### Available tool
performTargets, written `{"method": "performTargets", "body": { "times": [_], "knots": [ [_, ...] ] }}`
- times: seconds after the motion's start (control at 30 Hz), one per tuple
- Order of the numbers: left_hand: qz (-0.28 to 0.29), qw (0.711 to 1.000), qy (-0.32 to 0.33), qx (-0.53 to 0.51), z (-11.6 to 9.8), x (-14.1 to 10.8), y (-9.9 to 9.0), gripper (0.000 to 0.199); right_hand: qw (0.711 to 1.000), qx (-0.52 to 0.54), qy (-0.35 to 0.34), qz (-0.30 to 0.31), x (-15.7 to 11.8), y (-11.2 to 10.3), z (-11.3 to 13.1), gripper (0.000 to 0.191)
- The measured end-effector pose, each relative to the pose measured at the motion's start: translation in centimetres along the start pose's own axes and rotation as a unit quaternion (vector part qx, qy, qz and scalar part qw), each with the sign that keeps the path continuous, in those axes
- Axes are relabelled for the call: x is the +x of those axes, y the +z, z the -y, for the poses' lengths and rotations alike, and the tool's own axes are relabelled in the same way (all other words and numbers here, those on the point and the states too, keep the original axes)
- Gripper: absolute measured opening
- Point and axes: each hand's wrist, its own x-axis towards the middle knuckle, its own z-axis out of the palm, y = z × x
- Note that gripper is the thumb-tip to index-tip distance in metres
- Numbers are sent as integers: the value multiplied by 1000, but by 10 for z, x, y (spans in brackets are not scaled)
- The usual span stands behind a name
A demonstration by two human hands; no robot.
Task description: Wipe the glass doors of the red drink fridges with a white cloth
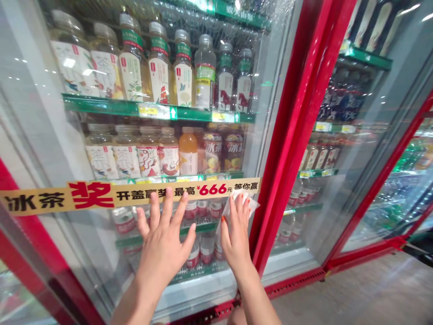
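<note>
R hand, fingers nearly together, lies flat over a white wipe at 4–5 o'clock on the glass door (prob. soft, flimsy; best palmed centrally). L hand splays, 7 o'clock.

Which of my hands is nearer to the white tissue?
Right. The right hand lies over the tissue; the left hand is spread open, apart from it, farther left.

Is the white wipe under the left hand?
No, the white wipe is under the right hand, and the left hand has none.
</note>
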Motion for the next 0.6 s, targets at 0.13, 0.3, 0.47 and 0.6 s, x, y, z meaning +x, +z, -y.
{"method": "performTargets", "body": {
  "times": [0.13,0.3,0.47,0.6],
  "knots": [
    [-2,1000,6,9,1,0,1,103,994,-50,-90,26,30,4,13,85],
    [-6,1000,11,4,4,0,2,102,977,-87,-179,71,-16,-1,-18,84],
    [1,1000,9,28,1,-1,1,102,998,-57,-32,-13,28,-29,-34,81],
    [0,999,4,39,-1,-1,2,102,997,-65,-10,-45,36,-22,-20,84]
  ]
}}
